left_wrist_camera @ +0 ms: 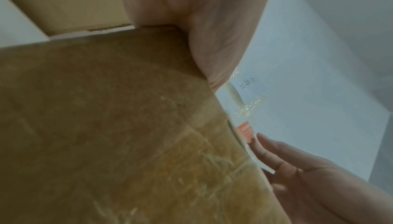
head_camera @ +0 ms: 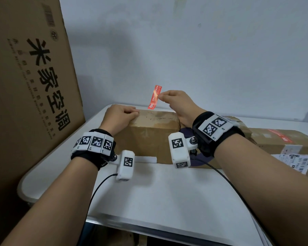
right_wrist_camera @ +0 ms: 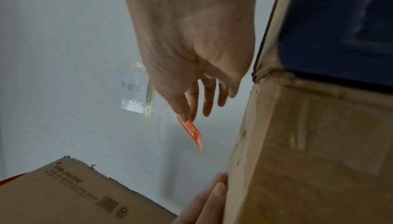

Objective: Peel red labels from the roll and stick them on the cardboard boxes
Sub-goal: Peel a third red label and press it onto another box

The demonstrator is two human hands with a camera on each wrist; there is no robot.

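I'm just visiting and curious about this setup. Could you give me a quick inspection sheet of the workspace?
Surface: white table.
Job's things: red label peeled, held above the cardboard box; second box to the right already carries a red label.
Clutter: white paper strip by the box.
Grips: left hand rests on the box top; right hand pinches the label.
Cables: black cables from wrist cameras.
Surroundings: large printed carton, white wall.

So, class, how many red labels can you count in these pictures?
2: one label pinched in the right hand above the middle box; one stuck label on the right-hand box. Others may be hidden.
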